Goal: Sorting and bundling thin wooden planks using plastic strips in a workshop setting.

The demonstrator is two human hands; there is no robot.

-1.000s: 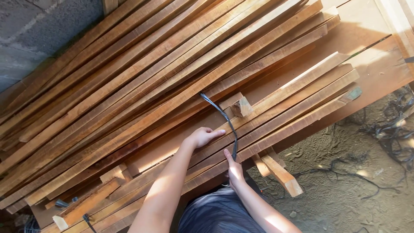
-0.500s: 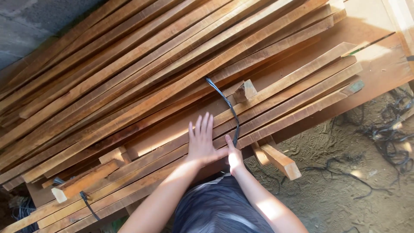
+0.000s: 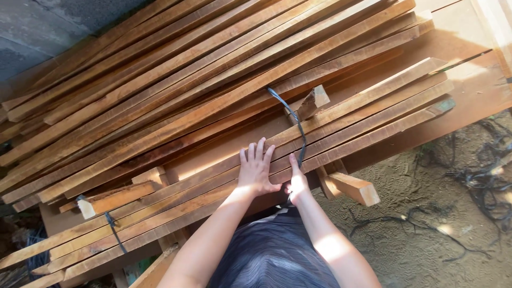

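Note:
A big stack of long wooden slats [image 3: 213,101] lies slanted across a low platform. My left hand [image 3: 255,170] rests flat, fingers spread, on the nearest slats [image 3: 176,200] at the front of the stack. My right hand [image 3: 296,181] is beside it at the slats' near edge, fingers curled around the lower end of a black strap [image 3: 290,120] that arches up over the front bundle. Whether the strap is gripped tightly I cannot tell for sure.
A short wooden block [image 3: 352,188] sticks out under the bundle to the right, another offcut [image 3: 312,102] sits on top. A second black strap [image 3: 112,229] binds slats at the left. Dirt ground with dark tangled cords [image 3: 480,181] lies at right. A grey wall [image 3: 48,26] stands behind.
My left hand went from loosely curled on the slats to flat with fingers spread. My right hand stayed at the strap's lower end. The view shifted slightly.

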